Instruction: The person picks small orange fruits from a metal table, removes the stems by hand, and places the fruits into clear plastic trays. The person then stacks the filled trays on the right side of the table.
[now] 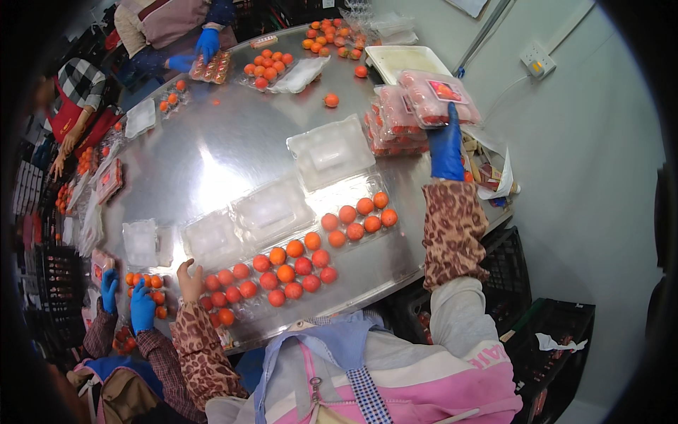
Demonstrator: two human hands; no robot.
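My right hand (446, 140), in a blue glove, grips the near edge of a closed clear plastic clamshell pack (424, 100), thumb on top beside its picture label. The pack is at the stack of similar filled packs (389, 119) on the right. My left hand (190, 278), bare with fingers apart, hovers by the left open clamshell (233, 289) of round orange-red fruits; whether it touches is unclear. Beside that are a middle open clamshell (294, 273) and a right one (357, 220), both with fruits in rows. Their lids (273, 212) lie folded back, lined with white padding.
The steel table (249, 143) has loose fruits (331, 100) and a pale shallow tray (408, 61) at the back. A co-worker's gloved hands (142, 307) work close on my left; others stand across. Black crates (551, 360) sit below on my right, beside the wall.
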